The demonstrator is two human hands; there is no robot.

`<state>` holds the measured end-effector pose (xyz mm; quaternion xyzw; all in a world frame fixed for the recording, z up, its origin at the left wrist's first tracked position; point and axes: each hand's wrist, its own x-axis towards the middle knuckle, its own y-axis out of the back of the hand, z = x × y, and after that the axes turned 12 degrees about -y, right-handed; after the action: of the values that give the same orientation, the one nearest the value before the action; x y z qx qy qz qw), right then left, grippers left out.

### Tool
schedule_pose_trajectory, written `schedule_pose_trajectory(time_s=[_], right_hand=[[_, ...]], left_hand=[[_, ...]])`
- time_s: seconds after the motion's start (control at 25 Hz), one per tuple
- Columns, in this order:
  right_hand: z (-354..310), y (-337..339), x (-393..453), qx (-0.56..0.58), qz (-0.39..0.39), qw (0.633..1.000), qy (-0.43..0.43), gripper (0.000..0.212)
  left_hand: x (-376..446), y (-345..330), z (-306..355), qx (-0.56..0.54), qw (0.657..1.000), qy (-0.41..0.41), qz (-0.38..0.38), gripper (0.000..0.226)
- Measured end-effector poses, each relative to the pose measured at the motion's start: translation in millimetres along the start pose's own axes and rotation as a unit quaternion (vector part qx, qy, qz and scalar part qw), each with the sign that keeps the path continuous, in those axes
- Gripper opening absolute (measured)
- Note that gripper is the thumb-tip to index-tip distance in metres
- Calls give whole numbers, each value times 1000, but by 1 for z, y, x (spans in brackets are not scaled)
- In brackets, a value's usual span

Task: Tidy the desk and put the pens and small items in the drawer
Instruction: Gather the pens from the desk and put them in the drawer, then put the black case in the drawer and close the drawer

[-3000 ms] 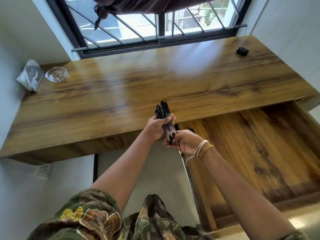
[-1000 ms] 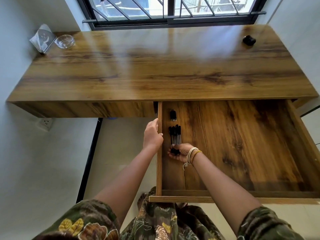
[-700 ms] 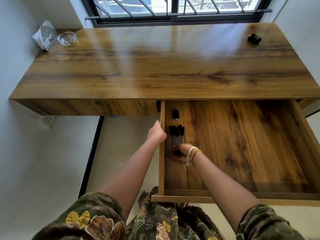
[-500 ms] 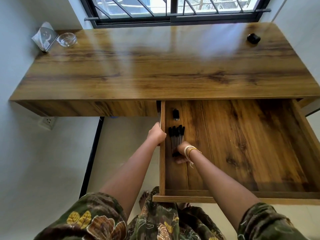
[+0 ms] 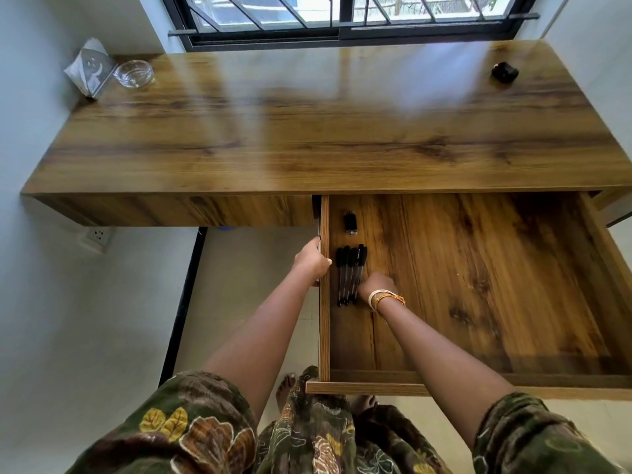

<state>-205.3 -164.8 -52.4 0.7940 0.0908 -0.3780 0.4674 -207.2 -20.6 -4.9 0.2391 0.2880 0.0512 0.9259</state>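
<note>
The drawer (image 5: 478,285) stands pulled far out at the lower right of the frame, and the step in hand looks like settling the pens (image 5: 349,275) on its floor. They lie side by side in a neat black row near the drawer's left wall, caps toward the desk, just right of frame centre. The right hand (image 5: 375,285) is down on the drawer floor against the right side of the row; its fingers are turned under and mostly hidden, so whether they pinch a pen or only nudge the row I cannot tell. The left hand (image 5: 313,263) has its fingers curled over the top edge of the drawer's left wall, gripping it and steadying the drawer.

To finish this well, I would judge it best to keep the pens parallel and pressed lightly toward the left wall, then lift the right hand straight up so that no pen rolls out of line (round barrels on a smooth board roll easily). The left hand's hold should keep the drawer from sliding meanwhile.

As for contents: besides the pens, the drawer holds one small black item (image 5: 350,223) above them, near the desk's front edge; too small to name. The rest of its floor shows only wood grain.

On the desk (image 5: 325,131) a small black case (image 5: 504,72) sits at upper right, not yet put away, and a glass bowl (image 5: 133,74) beside a tissue packet (image 5: 89,67) sits at upper left.
</note>
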Motion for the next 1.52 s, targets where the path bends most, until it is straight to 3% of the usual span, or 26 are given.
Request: schedule_pose_trajectory(time_s=[0.36,0.52,0.64,0.72,0.84,1.0,1.28,1.52], right_hand=[[-7,7,-2,-24,9,999,42,15],[-34,13,-6,16,132,987,86,18],[-76,9,-4,88,252,948,172,20],[-110,5,-3,94,311,921,213,20],[-167,-11,-1,83,373,901,207,25],[-233,-39,0,57,373,905,199,34],[-310,-52,12,16,361,899,246,39],[-341,1,75,27,373,905,203,43]], left_hand=[[0,7,-4,38,999,-13,-12,68],[1,13,-15,86,993,-79,-2,61],[14,38,-23,62,981,-173,61,36],[27,71,-22,102,955,-253,116,30],[54,135,-21,189,903,-343,176,29],[91,204,-38,272,865,-378,187,35],[135,253,-46,270,874,-354,195,42],[198,254,7,284,866,-368,185,42]])
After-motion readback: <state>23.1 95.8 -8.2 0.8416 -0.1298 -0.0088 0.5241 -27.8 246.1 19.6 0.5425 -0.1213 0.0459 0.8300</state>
